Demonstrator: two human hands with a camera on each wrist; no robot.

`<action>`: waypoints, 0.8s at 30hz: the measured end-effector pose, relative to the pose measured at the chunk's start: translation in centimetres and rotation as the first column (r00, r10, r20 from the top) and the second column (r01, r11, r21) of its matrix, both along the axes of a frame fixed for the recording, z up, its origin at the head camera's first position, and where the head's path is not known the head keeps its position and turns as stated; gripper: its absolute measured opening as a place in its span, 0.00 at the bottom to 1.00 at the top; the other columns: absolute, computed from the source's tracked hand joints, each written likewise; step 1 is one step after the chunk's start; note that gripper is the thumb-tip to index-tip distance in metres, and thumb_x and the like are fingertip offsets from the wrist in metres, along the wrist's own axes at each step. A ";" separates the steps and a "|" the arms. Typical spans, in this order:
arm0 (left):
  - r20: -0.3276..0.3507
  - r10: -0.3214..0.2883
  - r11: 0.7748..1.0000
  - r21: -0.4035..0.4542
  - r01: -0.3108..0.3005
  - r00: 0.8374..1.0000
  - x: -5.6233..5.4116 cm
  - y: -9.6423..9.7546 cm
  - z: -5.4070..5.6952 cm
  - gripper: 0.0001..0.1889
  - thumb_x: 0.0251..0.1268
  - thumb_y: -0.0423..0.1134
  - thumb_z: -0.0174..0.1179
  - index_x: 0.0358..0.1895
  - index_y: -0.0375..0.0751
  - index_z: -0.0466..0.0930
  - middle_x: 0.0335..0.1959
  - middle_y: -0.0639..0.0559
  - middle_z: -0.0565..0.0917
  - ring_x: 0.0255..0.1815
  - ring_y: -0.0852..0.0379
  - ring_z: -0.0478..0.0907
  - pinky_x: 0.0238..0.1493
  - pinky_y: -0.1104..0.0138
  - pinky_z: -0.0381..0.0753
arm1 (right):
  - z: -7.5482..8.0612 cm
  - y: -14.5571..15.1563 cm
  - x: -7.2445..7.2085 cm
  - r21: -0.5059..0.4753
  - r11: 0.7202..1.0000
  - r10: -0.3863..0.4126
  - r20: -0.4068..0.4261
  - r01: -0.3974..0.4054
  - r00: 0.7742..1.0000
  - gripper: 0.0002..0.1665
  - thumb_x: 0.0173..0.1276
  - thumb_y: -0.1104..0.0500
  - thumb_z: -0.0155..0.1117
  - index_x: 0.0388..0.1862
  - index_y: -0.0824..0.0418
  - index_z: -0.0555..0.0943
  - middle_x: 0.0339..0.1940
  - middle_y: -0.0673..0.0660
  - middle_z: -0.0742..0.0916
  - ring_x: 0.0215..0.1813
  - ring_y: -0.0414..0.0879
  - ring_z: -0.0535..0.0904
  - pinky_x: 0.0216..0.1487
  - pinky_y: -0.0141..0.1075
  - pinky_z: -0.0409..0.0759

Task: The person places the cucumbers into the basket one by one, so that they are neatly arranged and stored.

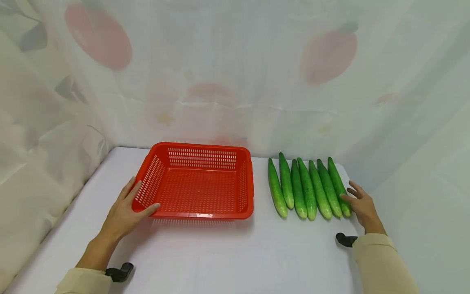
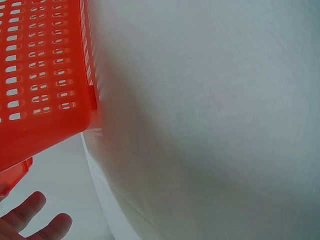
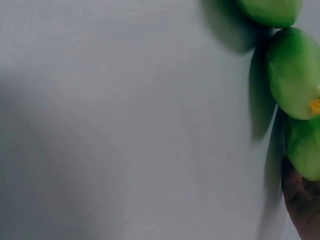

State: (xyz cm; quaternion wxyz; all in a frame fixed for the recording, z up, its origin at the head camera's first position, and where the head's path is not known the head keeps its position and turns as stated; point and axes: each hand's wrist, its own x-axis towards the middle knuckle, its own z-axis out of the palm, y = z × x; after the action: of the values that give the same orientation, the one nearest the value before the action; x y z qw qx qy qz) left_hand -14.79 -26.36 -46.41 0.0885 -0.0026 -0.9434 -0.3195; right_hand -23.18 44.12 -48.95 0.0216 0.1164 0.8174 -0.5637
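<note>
A red plastic basket [image 1: 198, 214] with slotted sides stands left of the middle in the head view. My left hand [image 1: 123, 216] is at its front left corner, fingers spread along the outside and the thumb over the front rim. In the left wrist view two fingertips [image 2: 52, 227] show apart from the basket wall [image 2: 45, 115]. Several green cucumbers [image 1: 307, 192] lie side by side on the right. Beside the rightmost cucumber [image 1: 338, 185] is my right hand [image 1: 363, 206], its fingers extended and its thumb at that cucumber's side. Whether they touch firmly I cannot tell.
A white cloth [image 1: 235, 257] covers the table. Behind it hangs a pale curtain [image 1: 257, 90] with faded fruit prints, and more cloth [image 1: 40, 163] closes off the left side. A black wrist piece [image 1: 120, 272] sticks out at the left cuff.
</note>
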 end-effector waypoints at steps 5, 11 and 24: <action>0.002 0.007 1.000 -0.004 -0.007 1.000 -0.1 0.1 0.1 0.55 0.54 0.62 0.66 0.78 0.44 0.45 0.78 0.51 0.41 0.69 0.30 0.54 0.52 0.30 0.61 | -0.1 -0.1 -0.2 0.061 0.998 0.026 0.014 -0.027 1.000 0.48 0.71 0.55 0.62 0.79 0.57 0.45 0.75 0.73 0.53 0.74 0.70 0.43 0.67 0.62 0.49; 0.007 0.008 1.000 0.000 -0.008 1.000 -0.1 0.1 0.1 0.55 0.54 0.63 0.66 0.78 0.44 0.44 0.78 0.49 0.42 0.68 0.30 0.54 0.52 0.30 0.62 | 0.2 -0.5 -0.4 0.128 0.992 0.007 0.055 -0.014 0.998 0.45 0.72 0.58 0.59 0.79 0.58 0.47 0.74 0.75 0.55 0.73 0.71 0.46 0.66 0.63 0.52; 0.005 -0.002 1.000 -0.005 0.002 1.000 0.1 0.1 0.1 0.54 0.55 0.62 0.65 0.78 0.45 0.44 0.78 0.50 0.41 0.70 0.29 0.51 0.52 0.29 0.59 | 0.5 -0.8 -0.7 0.043 0.980 -0.196 0.117 0.192 0.974 0.38 0.69 0.57 0.61 0.74 0.63 0.61 0.74 0.66 0.61 0.72 0.62 0.55 0.59 0.41 0.71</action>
State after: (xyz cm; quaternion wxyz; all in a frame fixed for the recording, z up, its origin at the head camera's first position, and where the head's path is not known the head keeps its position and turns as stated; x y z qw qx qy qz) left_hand -14.65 -26.30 -46.27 0.0858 -0.0028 -0.9444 -0.3175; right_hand -23.85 43.36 -48.41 0.0139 0.2296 0.8081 -0.5423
